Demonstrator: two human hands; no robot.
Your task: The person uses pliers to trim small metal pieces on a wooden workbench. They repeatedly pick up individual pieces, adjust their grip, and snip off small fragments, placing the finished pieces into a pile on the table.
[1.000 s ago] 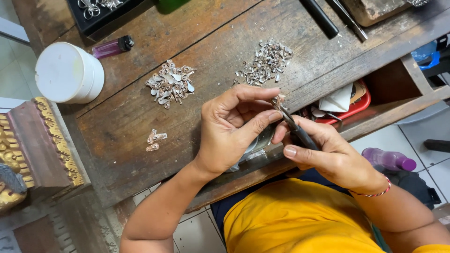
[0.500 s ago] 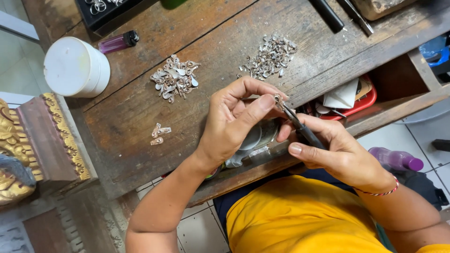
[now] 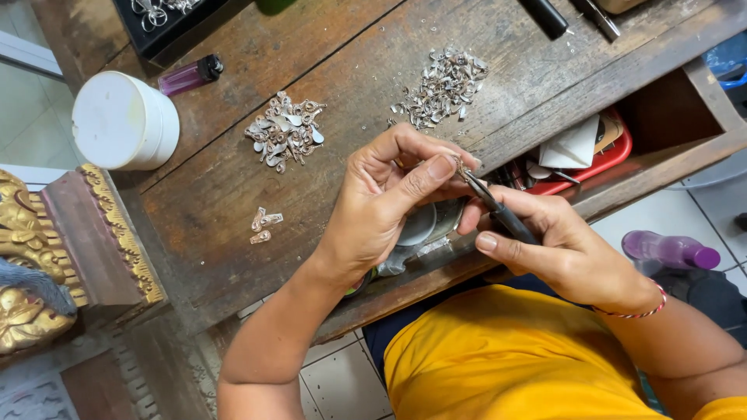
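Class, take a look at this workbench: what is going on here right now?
A person in a yellow shirt sits at a worn wooden bench. The left hand pinches a tiny metal piece between thumb and fingers, while the right hand holds dark pliers whose tip meets that piece. On the bench lie two heaps of small silver parts, a few loose ones, a white tub and a purple lighter.

So on the table [image 3: 233, 202] there's two heaps of small metal pieces: one pile [image 3: 285, 138] mid-table, another pile [image 3: 442, 84] to its right. A round tub [image 3: 124, 120] sits far left with a lighter [image 3: 191, 75] just behind it. A few loose pieces [image 3: 264, 223] lie nearer the front edge. Both hands meet over the open drawer [image 3: 669, 132], left hand [image 3: 389, 206] beside right hand [image 3: 552, 249], pliers [image 3: 498, 208] in the right one.
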